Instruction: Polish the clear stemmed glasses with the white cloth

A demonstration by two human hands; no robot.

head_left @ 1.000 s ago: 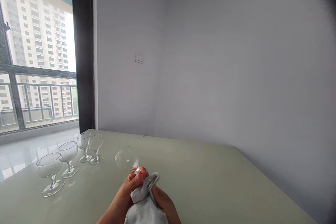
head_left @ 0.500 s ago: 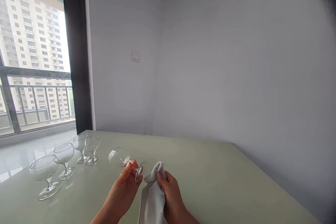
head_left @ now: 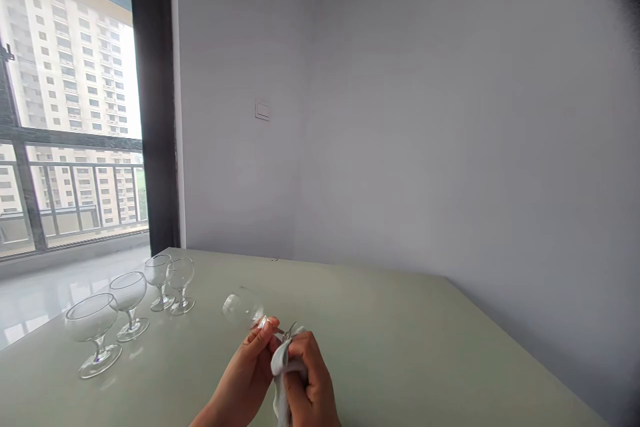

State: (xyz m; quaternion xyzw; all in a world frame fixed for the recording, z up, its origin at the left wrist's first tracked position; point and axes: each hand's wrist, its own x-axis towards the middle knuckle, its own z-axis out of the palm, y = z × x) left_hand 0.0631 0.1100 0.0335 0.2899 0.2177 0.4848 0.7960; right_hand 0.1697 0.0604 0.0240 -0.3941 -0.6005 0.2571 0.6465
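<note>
A clear stemmed glass [head_left: 242, 305] lies tilted on its side in the air, bowl pointing left and away. My left hand [head_left: 251, 368] is closed on its stem. Bunched grey cloth [head_left: 281, 365] sits in my right hand [head_left: 311, 373], whose fingers press it against the foot of the glass. The cloth and fingers cover most of that foot, and a loose end of the cloth hangs down below.
Several similar stemmed glasses stand upright at the table's left side, among them a near one [head_left: 94, 323] and a far one [head_left: 181, 278]. The pale green table [head_left: 425, 347] meets a grey wall. A window [head_left: 70, 113] is at the left.
My right hand has brought the cloth left onto the foot of the glass, which was bare before. The glass has shifted slightly right and down in my left hand; the view has turned a little.
</note>
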